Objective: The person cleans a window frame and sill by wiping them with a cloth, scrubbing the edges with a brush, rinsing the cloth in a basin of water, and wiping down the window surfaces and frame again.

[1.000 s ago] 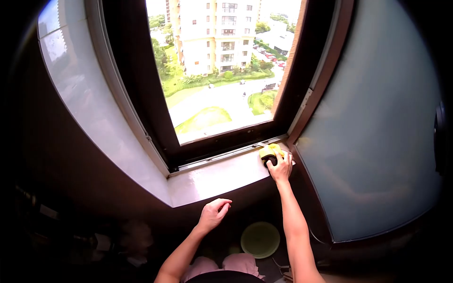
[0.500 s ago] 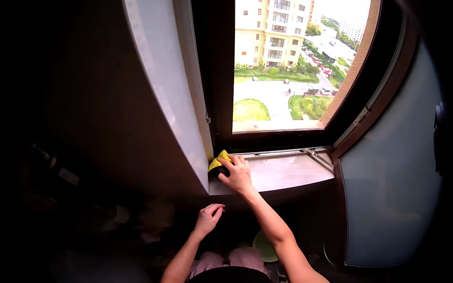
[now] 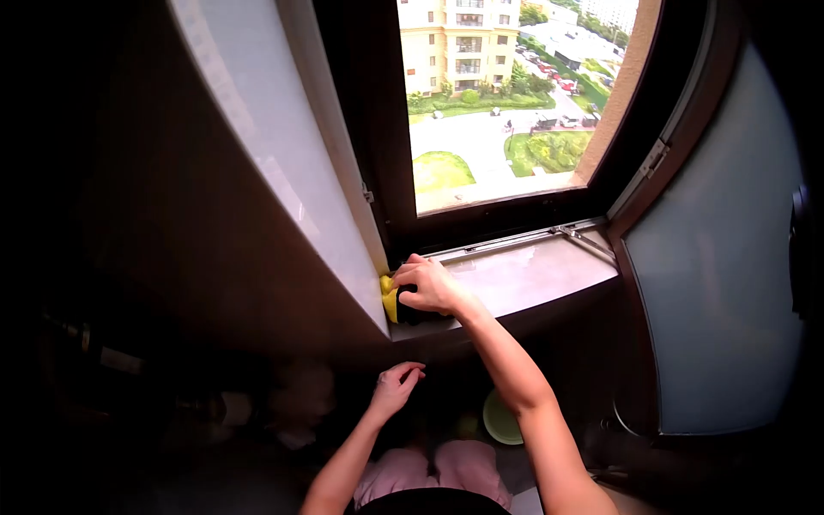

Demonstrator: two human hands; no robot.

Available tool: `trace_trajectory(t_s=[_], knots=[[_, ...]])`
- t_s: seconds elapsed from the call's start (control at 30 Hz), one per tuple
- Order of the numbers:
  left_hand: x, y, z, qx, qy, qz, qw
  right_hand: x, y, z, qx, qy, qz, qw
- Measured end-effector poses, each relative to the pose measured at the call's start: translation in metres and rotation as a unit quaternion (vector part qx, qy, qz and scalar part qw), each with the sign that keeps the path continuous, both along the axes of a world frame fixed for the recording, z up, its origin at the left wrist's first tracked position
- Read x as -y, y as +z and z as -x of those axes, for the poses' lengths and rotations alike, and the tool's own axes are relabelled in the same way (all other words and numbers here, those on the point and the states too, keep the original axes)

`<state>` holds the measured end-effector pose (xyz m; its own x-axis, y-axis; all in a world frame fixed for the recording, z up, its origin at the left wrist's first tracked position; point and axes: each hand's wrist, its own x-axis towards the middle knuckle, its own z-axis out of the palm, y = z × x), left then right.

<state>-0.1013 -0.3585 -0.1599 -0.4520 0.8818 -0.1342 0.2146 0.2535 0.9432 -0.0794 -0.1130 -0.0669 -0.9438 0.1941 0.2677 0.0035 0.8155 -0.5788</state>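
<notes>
My right hand [image 3: 432, 285] is closed over a yellow and black cloth [image 3: 390, 302]. It presses the cloth into the left corner of the pale windowsill [image 3: 532, 273], against the white side wall. Part of the cloth is hidden under the palm and fingers. Lower down, below the sill's front edge, my left hand [image 3: 395, 388] hangs in the air. Its fingers are bent and together, with nothing visible in them.
Above the sill is a dark window frame [image 3: 481, 211] with a metal stay arm [image 3: 588, 244] at its right end. A frosted glass panel [image 3: 730, 283] stands to the right. Near my legs on the floor is a green basin [image 3: 501, 421].
The camera view has tilted and shifted. My right hand has turned and pushed the cloth closer into the corner, covering more of it. My left hand stays below the sill.
</notes>
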Motion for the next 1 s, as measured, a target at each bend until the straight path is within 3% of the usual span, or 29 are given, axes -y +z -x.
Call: trace_trajectory(t_s=[0.17, 0.2, 0.33, 0.43, 0.53, 0.63, 0.67, 0.7, 0.77, 0.8, 0.9, 0.93, 0.97, 1.0], knots=[[0.003, -0.029, 0.009, 0.040, -0.020, 0.025, 0.999, 0.046, 0.000, -0.056, -0.035, 0.018, 0.002, 0.999], [0.001, -0.022, 0.011, 0.020, -0.035, 0.142, 0.989, 0.055, -0.001, -0.071, -0.041, 0.020, -0.012, 0.999], [-0.009, -0.045, -0.015, 0.029, -0.040, -0.046, 0.998, 0.085, -0.023, -0.150, -0.077, -0.104, -0.057, 0.990], [-0.016, -0.066, -0.054, 0.107, -0.115, 0.049, 0.986, 0.097, -0.106, -0.218, -0.020, -0.300, 0.033, 0.953], [-0.027, -0.120, -0.111, 0.143, -0.170, 0.098, 0.970, 0.123, -0.228, -0.290, 0.053, -0.494, 0.179, 0.849], [-0.023, -0.227, -0.166, 0.175, -0.217, 0.160, 0.947, 0.158, -0.389, -0.365, 0.147, -0.674, 0.318, 0.651], [-0.020, -0.251, -0.183, 0.141, -0.236, 0.173, 0.946, 0.165, -0.422, -0.384, 0.171, -0.716, 0.363, 0.571], [-0.020, -0.274, -0.200, 0.143, -0.250, 0.194, 0.938, 0.165, -0.442, -0.398, 0.177, -0.722, 0.363, 0.562], [-0.016, -0.322, -0.227, 0.135, -0.272, 0.219, 0.927, 0.172, -0.485, -0.421, 0.208, -0.768, 0.456, 0.399], [-0.013, -0.352, -0.240, 0.142, -0.280, 0.225, 0.922, 0.178, -0.527, -0.434, 0.187, -0.787, 0.447, 0.381], [-0.002, -0.431, -0.263, 0.141, -0.288, 0.238, 0.917, 0.192, -0.676, -0.478, 0.144, -0.795, 0.434, 0.398], [-0.003, -0.449, -0.265, 0.114, -0.298, 0.251, 0.914, 0.191, -0.720, -0.487, 0.065, -0.801, 0.437, 0.404], [-0.005, -0.465, -0.266, 0.088, -0.307, 0.264, 0.910, 0.194, -0.753, -0.495, -0.014, -0.801, 0.438, 0.408], [-0.006, -0.482, -0.267, 0.080, -0.311, 0.250, 0.913, 0.190, -0.749, -0.502, -0.077, -0.779, 0.474, 0.404]])
